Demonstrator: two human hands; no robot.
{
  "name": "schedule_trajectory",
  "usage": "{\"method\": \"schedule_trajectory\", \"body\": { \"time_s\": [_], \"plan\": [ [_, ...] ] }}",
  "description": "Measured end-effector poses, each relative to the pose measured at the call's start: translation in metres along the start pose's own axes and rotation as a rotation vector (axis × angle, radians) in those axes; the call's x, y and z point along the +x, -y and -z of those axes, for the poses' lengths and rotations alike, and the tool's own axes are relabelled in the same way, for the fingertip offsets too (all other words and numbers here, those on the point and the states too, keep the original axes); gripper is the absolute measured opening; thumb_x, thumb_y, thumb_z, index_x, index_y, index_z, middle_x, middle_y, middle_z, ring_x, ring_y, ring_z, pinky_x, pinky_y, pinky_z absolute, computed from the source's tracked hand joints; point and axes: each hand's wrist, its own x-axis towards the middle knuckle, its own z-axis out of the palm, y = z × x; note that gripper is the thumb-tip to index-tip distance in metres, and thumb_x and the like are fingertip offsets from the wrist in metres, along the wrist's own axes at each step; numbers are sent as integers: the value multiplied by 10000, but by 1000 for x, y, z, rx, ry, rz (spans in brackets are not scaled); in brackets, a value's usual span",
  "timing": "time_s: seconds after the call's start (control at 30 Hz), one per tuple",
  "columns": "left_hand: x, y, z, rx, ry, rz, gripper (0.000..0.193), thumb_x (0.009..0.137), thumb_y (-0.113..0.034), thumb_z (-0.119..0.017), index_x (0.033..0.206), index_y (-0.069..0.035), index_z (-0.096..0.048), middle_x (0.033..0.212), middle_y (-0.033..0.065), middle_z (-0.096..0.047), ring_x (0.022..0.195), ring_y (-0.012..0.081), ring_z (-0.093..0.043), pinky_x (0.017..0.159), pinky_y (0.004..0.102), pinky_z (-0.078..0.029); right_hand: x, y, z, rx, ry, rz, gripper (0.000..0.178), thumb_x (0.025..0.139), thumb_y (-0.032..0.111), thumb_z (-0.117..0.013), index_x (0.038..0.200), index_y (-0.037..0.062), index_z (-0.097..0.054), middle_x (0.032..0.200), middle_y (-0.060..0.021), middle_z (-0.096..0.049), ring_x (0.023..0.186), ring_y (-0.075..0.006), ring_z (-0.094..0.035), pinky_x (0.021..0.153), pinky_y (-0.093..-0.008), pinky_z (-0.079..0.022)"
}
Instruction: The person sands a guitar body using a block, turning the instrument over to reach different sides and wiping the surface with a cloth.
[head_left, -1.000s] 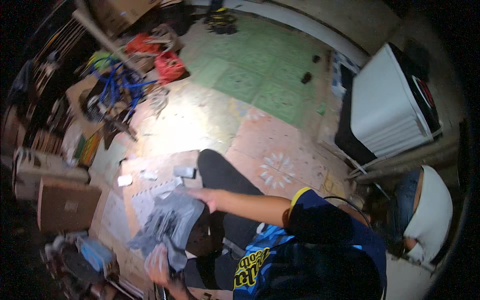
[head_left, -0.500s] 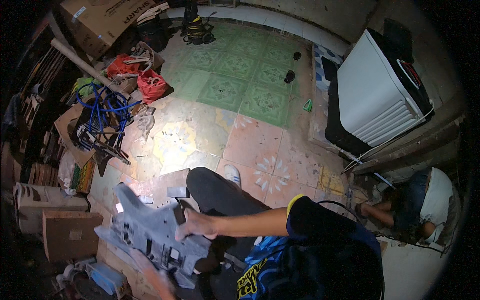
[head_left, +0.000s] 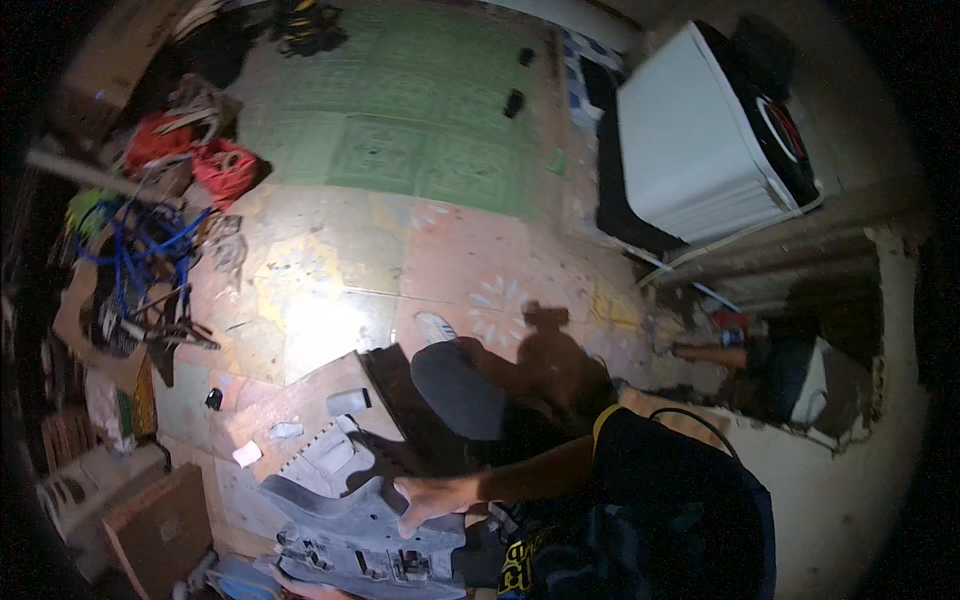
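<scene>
A grey, dusty electric guitar body [head_left: 345,535] with two horns and several cut-out cavities is held low in front of me. My right hand [head_left: 435,503] grips its edge beside the right-hand horn, thumb on the upper face. Along its lower edge is my left hand [head_left: 305,588], only partly in view, with its fingers hidden under the body. Just beyond the guitar body, a wooden board [head_left: 285,400] on the floor carries a grey block [head_left: 347,402], a small pale crumpled piece [head_left: 286,430], a white piece [head_left: 247,455] and flat light-grey pieces [head_left: 335,455].
Red bags [head_left: 225,172], a coil of blue hose [head_left: 125,240] and cardboard crowd the left side. A brown box [head_left: 160,530] stands near left. At right, a white appliance [head_left: 690,130] lies by the wall, and a person [head_left: 780,370] sits low. My bent knee [head_left: 455,390] is beside the board.
The guitar body has been swung round and lowered toward me, uncovering the pieces on the board. My left hand has slipped under its lower edge. The whole view has shifted.
</scene>
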Motion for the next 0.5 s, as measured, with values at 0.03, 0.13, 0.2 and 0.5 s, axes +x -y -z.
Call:
{"method": "schedule_trajectory", "body": {
  "time_s": [0.03, 0.13, 0.2, 0.5],
  "plan": [
    [4, -7, 4, 8, 34, -9, 656, 885, -472, -485, 1355, -16, -511, 1424, 208, -482, 1330, 379, -435, 1085, 501, -356, -6, 1, 1, -2, -50, 10, 555, 648, 181, -790, 1053, -107, -543, 999, -124, -607, 974, -161, -561, 795, -315, -489],
    [25, -43, 5, -6, 135, -59, 649, 881, -463, -495, 1352, -17, -512, 1419, 207, -486, 1325, 377, -439, 1084, 498, -359, -31, 11, 23, -92, -49, -117, 518, 652, 195, -779, 1019, -103, -566, 997, -132, -622, 981, -155, -574, 795, -317, -493],
    [40, -72, -4, -33, 191, -113, 645, 879, -457, -501, 1350, -17, -513, 1415, 205, -489, 1321, 375, -441, 1082, 497, -360, -65, 28, 37, -166, -103, -94, 491, 649, 188, -772, 999, -105, -593, 973, -117, -645, 922, -154, -605, 785, -306, -495],
    [54, -264, -109, -112, 516, -399, 626, 868, -430, -528, 1341, -19, -518, 1397, 200, -502, 1303, 369, -453, 1077, 491, -366, -113, -2, 130, -183, -464, 180, 690, 709, 255, -780, 1288, -12, -515, 1227, -168, -580, 1158, -225, -513, 982, -346, -420]
  ]
}}
